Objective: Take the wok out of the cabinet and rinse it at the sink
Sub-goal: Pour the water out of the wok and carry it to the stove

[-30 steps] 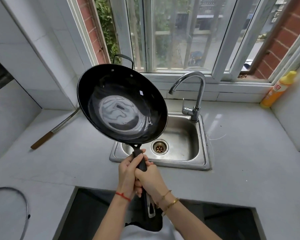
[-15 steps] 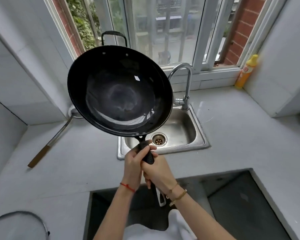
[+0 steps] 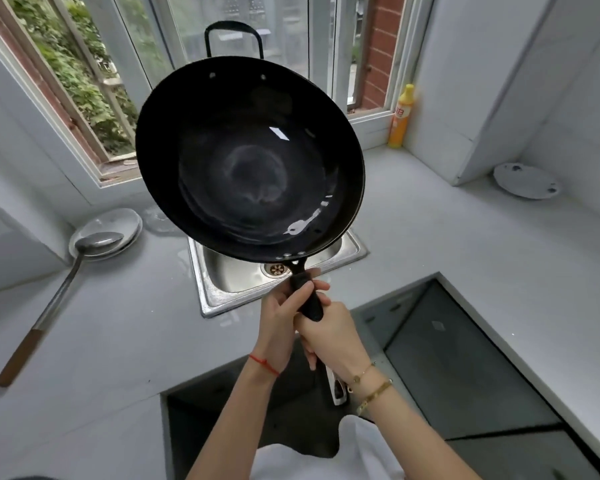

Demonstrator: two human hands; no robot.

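Note:
A black wok [image 3: 250,157] is held up above the steel sink [image 3: 222,282], tilted so its wet, shiny inside faces me. Its long black handle runs down towards me. My left hand [image 3: 279,323] wraps the handle from the left. Just below it, my right hand [image 3: 333,337] grips the handle from the right. The wok covers the tap and most of the sink basin; only the drain [image 3: 275,269] and the front rim show.
A long ladle [image 3: 59,289] lies on the grey counter at the left, its bowl resting on a small plate [image 3: 118,221]. A yellow bottle [image 3: 400,116] stands by the window. A white plate [image 3: 525,180] sits at the right. Below me the counter drops into a dark cutout [image 3: 447,362].
The wok has been lifted higher and tilted more upright, and the water film inside has drained away. My view has swung to the right; the tap is now hidden behind the wok.

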